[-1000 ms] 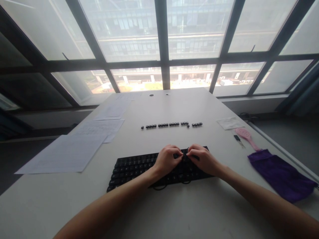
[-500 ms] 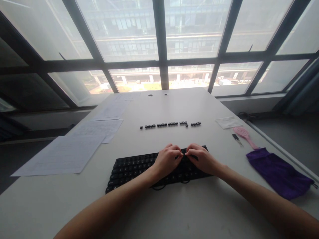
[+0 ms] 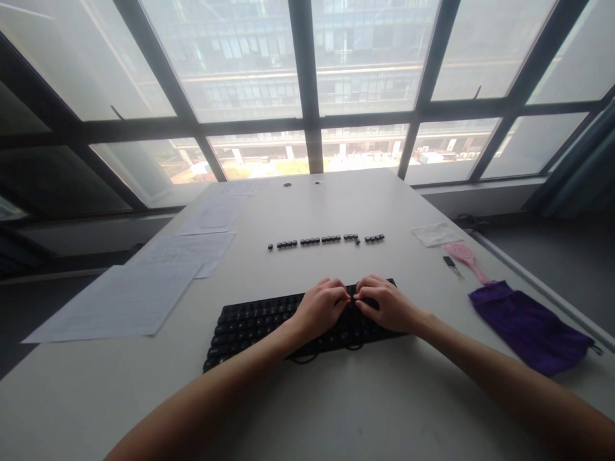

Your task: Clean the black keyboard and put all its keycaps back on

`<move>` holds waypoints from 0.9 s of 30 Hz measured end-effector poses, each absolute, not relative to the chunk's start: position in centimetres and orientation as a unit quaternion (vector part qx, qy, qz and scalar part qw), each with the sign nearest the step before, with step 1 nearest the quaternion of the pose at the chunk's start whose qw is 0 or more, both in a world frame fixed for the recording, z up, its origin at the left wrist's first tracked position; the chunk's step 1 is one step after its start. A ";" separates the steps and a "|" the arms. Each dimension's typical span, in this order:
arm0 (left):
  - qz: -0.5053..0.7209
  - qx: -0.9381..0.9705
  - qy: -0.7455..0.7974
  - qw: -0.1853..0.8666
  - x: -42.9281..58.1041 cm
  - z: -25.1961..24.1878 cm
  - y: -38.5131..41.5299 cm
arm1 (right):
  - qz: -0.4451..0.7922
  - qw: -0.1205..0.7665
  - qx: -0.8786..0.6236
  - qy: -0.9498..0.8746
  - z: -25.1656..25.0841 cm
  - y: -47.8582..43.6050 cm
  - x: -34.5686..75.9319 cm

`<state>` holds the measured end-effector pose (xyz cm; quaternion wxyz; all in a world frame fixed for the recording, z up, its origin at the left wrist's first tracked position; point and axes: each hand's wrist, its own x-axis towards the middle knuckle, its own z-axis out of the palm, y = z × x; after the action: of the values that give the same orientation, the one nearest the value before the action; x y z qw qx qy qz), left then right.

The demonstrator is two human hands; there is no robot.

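A black keyboard [image 3: 254,326] lies at a slight slant on the white table before me. Over its right half, my left hand [image 3: 323,306] has thumb and fingers pinched together near the upper key rows. Close beside it, my right hand [image 3: 382,299] is also curled, its fingertips bent down toward the same spot. Whatever sits between the fingertips is too small and dark to make out. Beyond the keyboard, several loose black keycaps [image 3: 331,239] stand in a broken row, with one keycap [image 3: 357,241] slightly out of line. A dark cable [image 3: 305,360] loops at the keyboard's near edge.
Printed sheets of paper [image 3: 115,301] cover the table's left side. On the right are a white wipe or packet [image 3: 436,234], a pink hairbrush [image 3: 464,254], a small keycap puller-like tool [image 3: 450,264] and a purple cloth bag [image 3: 528,326]. Windows rise past the far edge.
The right hand's thumb and index finger have parted slightly, and both hands stay over the same keys. The whole view has shifted a little; the keycap row is unchanged.
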<state>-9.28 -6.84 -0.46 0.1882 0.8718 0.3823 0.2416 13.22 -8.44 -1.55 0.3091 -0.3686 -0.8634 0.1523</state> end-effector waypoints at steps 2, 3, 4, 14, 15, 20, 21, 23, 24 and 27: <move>0.249 0.859 0.389 0.219 -9.2 0.2 -5.7 | 0.180 0.346 -0.373 -0.842 -1.4 -7.7 13.8; 0.255 0.852 0.395 0.229 -9.0 0.6 -4.8 | 0.183 0.372 -0.384 -0.825 -1.3 -6.9 14.3; 0.263 0.845 0.403 0.231 -8.7 1.0 -3.7 | 0.174 0.399 -0.402 -0.805 -1.1 -5.9 14.8; 0.189 0.830 0.518 0.081 -1.3 1.0 7.4 | -0.036 0.279 -0.544 -0.790 -1.6 8.2 19.0; 0.183 0.832 0.518 0.075 -0.8 0.6 7.7 | -0.039 0.255 -0.542 -0.799 -1.8 8.7 18.9; 0.153 0.834 0.528 0.041 0.7 -0.8 8.5 | -0.034 0.212 -0.525 -0.823 -2.7 10.0 18.2; 0.148 0.834 0.530 0.038 0.8 -0.9 8.6 | -0.031 0.212 -0.525 -0.824 -2.8 10.1 18.1; 0.142 0.835 0.531 0.034 0.9 -0.9 8.7 | -0.027 0.214 -0.526 -0.823 -2.9 10.3 17.7; 0.141 0.835 0.530 0.033 0.9 -1.0 8.8 | -0.026 0.216 -0.528 -0.821 -2.9 10.3 17.6; 0.147 0.841 0.520 0.036 0.8 -0.9 8.6 | -0.027 0.228 -0.536 -0.812 -2.9 10.0 17.3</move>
<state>0.79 8.57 -0.91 0.0359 0.8408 0.5197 0.1472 17.28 9.96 -2.90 0.2280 -0.5361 -0.8123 -0.0266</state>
